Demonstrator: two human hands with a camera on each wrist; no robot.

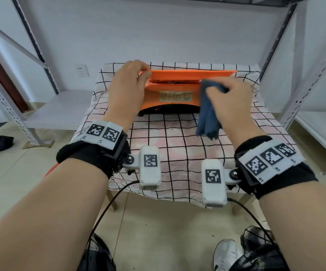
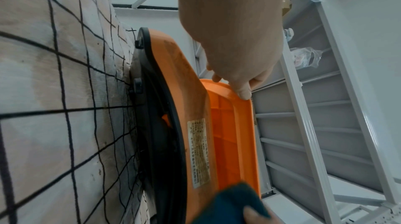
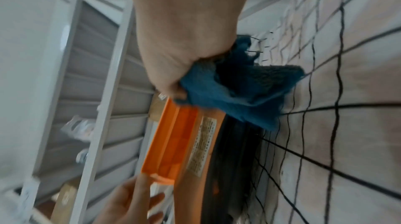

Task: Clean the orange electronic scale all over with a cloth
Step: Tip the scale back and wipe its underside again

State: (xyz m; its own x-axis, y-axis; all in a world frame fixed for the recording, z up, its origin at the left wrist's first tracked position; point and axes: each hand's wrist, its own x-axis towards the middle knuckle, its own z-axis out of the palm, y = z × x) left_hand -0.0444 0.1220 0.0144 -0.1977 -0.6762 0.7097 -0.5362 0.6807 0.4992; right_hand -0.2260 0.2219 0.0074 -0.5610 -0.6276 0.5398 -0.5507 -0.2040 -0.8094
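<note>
The scale (image 1: 174, 90) sits toward the far side of a small table under a checked cover (image 1: 177, 145), its orange side with the paper label (image 1: 175, 95) facing the person and its black base on the cover. The left hand (image 1: 128, 89) grips the scale's top platter at its left corner, the thumb curled on the rim and the fingers over the far side — a steadying hold, and it looks as though the platter is lifted a little at this edge, since ribs show beneath it in the left wrist view. The right hand (image 1: 232, 100) is clenched round a bunched blue cloth (image 1: 209, 106), pressing it against the right end of the labelled side; the loose tail hangs down to the cover.

The step in hand appears to be wiping this near side and the gap under the platter. To do it well, the left hand should hold firm so the scale does not slide on the soft cover, while the right draws the cloth in long overlapping strokes from right to left, over the label gently, since its edges could catch and peel. A folded corner of cloth would reach the slot beneath the platter better than the whole bunch. Much is probably left — the top, ends, back and base.

Metal shelving (image 1: 295, 75) stands around the table.
</note>
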